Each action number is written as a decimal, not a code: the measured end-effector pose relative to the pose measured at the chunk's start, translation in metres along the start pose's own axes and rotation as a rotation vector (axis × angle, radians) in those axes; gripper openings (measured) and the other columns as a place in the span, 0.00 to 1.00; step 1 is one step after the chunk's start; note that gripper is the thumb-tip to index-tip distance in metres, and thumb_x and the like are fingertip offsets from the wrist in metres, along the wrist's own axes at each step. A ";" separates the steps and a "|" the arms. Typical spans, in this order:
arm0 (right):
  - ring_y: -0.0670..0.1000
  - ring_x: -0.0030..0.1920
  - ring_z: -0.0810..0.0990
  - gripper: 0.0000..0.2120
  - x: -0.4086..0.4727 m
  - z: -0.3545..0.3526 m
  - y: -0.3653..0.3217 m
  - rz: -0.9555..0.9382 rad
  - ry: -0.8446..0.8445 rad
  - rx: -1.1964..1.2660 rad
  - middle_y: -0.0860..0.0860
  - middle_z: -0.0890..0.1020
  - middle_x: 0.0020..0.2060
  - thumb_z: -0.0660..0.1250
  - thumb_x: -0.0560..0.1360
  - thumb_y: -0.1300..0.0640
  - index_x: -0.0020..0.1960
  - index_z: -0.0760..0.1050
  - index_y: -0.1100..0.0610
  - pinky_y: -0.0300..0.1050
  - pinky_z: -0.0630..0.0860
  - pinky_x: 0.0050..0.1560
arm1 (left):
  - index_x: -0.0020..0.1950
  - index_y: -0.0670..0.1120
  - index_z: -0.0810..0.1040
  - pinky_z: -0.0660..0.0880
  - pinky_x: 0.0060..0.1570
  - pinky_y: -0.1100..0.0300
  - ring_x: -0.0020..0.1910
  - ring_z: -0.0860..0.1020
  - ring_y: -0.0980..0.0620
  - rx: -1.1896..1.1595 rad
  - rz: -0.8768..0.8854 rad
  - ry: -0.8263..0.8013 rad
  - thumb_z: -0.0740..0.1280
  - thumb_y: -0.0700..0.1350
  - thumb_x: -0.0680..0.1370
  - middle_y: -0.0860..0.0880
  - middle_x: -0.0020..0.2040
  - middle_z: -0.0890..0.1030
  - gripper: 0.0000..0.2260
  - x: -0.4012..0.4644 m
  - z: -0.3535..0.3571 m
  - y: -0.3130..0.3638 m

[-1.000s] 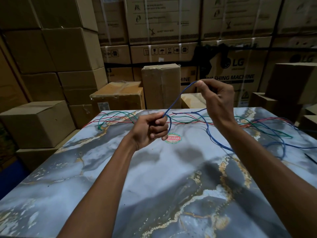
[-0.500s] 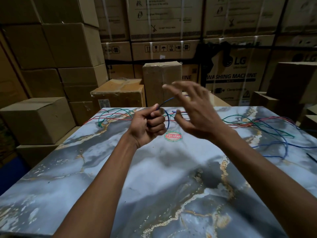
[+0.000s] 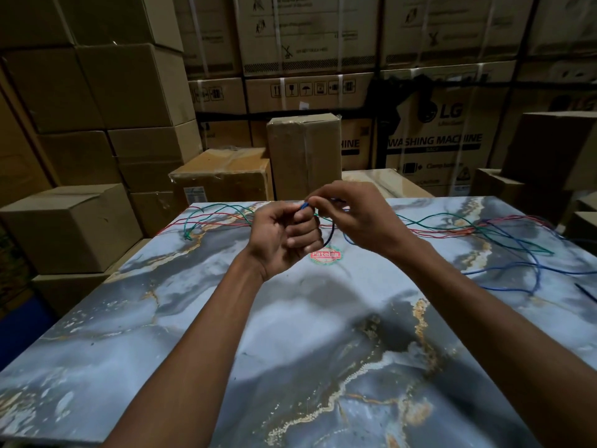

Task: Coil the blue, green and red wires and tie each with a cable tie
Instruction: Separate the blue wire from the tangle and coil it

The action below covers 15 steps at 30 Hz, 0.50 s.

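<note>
A: What changed at the fingers?

B: The right hand (image 3: pixel 358 218), spread wide half a second ago, has closed its fingers onto the blue wire (image 3: pixel 529 270) beside the left hand (image 3: pixel 284 236), which still grips the first loops.

A: Meaning?

B: Probably another turn is starting. Most blue slack trails right across the bench (image 3: pixel 290 334); green wire (image 3: pixel 436 218) and red wire (image 3: pixel 433 232) lie uncoiled at the far side.

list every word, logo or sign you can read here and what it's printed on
"LG": large carton at the back right.
"WASHING MACHINE": same carton, below the logo.
"HINE": tail of a word on the carton behind the upright box.
Handling pictograms: carton at the back centre.
Red and green oval sticker on the table: too blurred to read.
Other carton print: too small.
</note>
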State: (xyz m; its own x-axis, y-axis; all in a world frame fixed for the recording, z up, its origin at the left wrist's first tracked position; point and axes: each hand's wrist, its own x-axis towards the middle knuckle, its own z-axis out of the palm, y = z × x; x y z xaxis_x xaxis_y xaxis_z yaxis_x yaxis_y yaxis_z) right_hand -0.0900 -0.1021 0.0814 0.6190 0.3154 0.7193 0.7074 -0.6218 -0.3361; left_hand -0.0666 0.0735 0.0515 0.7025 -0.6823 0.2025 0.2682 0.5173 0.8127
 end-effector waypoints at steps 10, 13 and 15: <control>0.52 0.33 0.82 0.13 -0.003 -0.004 0.007 0.201 0.133 0.179 0.52 0.83 0.32 0.73 0.78 0.48 0.43 0.85 0.57 0.50 0.77 0.35 | 0.41 0.45 0.71 0.59 0.27 0.63 0.23 0.54 0.56 -0.177 0.057 -0.056 0.53 0.44 0.83 0.54 0.28 0.55 0.13 0.002 0.000 -0.001; 0.47 0.29 0.72 0.14 -0.004 -0.020 0.019 0.270 0.102 0.315 0.48 0.77 0.26 0.75 0.76 0.47 0.38 0.85 0.57 0.46 0.67 0.30 | 0.39 0.47 0.69 0.55 0.26 0.62 0.23 0.52 0.56 -0.121 0.047 -0.044 0.53 0.46 0.83 0.54 0.28 0.55 0.13 -0.003 -0.007 0.008; 0.44 0.30 0.68 0.13 -0.003 -0.032 0.025 0.268 0.135 0.409 0.47 0.75 0.25 0.75 0.76 0.50 0.39 0.85 0.58 0.39 0.63 0.32 | 0.39 0.48 0.68 0.54 0.28 0.61 0.23 0.52 0.56 -0.049 -0.028 -0.085 0.54 0.47 0.83 0.54 0.28 0.55 0.13 -0.005 -0.007 0.009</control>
State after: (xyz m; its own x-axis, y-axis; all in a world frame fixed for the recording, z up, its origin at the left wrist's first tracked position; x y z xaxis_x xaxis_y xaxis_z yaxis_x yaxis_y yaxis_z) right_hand -0.0853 -0.1414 0.0907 0.7667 0.0704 0.6381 0.6220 -0.3278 -0.7111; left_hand -0.0630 0.0851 0.0543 0.6360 -0.7374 0.2275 0.3208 0.5207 0.7912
